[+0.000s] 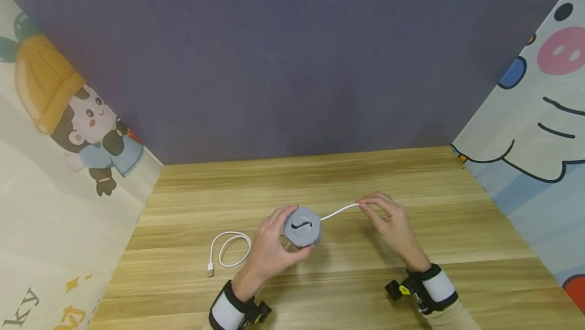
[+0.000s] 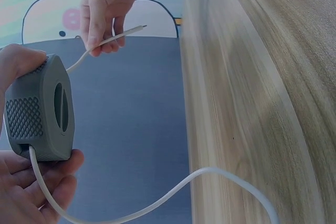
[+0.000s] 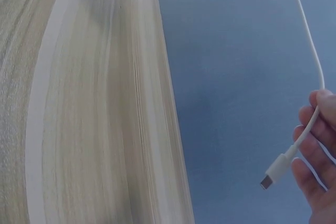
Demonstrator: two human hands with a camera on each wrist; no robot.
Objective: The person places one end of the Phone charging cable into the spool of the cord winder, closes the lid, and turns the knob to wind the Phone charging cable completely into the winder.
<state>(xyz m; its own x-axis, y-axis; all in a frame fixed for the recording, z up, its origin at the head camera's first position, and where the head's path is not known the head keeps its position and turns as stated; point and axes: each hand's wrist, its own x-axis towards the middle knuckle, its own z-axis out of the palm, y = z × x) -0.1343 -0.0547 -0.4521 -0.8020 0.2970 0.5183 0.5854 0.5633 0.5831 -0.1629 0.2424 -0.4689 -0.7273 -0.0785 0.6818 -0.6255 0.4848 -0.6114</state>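
My left hand grips a grey cable winder by its edges, thumb on the near side and fingers on the far side. It has flat angular sides, a textured rim seen in the left wrist view, and a round hub with a curved slot. White cable comes out of two sides of it. To the right, my right hand pinches the cable near one end; a small USB-C plug sticks out past the fingers. The other end lies loosely looped on the table, with a USB-A plug.
The wooden table meets a dark grey panel at the back. Cartoon-printed panels stand on the left and right. Each wrist wears a strap with a small camera.
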